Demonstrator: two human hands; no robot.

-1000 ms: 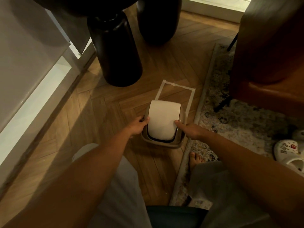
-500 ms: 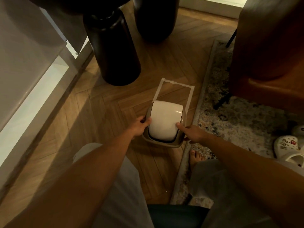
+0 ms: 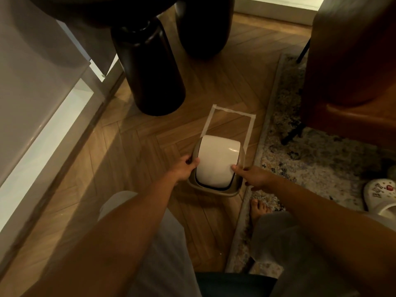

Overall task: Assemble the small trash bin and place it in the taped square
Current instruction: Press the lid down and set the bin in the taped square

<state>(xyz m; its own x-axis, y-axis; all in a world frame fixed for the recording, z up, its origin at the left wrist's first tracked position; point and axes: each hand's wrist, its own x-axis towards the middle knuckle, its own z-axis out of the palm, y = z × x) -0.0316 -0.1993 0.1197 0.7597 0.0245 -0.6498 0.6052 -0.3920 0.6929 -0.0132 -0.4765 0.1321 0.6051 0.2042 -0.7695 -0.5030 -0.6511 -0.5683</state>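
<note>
The small trash bin is beige with a white swing lid fitted on top. It sits on the wooden floor over the near edge of the taped square, whose far part shows beyond it. My left hand grips the bin's left rim. My right hand holds the right rim, thumb against the lid's edge.
Two thick dark table legs stand just left of and behind the square. A patterned rug borders it on the right, with a brown armchair on it and a white clog. My bare foot rests at the rug's edge.
Both hands have kept hold of the bin and pushed it slightly forward, farther into the taped square. The lid looks slightly tilted compared with before.
</note>
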